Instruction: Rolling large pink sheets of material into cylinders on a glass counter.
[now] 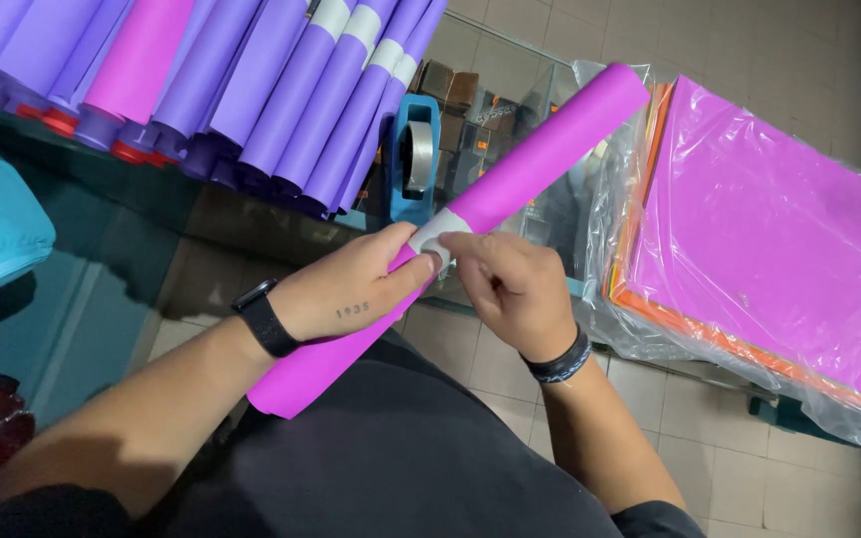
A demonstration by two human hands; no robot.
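Head view: a rolled magenta sheet (510,189) runs diagonally from the person's lap toward the upper right, held in the air above the glass counter (82,299) edge; the left hand (346,289) is closed around its middle, thumb pressing a white tape strip (437,231) wrapped round the roll, while the right hand (510,284) pinches the same strip with its fingertips. Behind the roll a blue tape dispenser (413,159) stands on the counter beside a row of purple rolls (281,90), and at the right edge lies a plastic-wrapped stack of coloured sheets (769,239).
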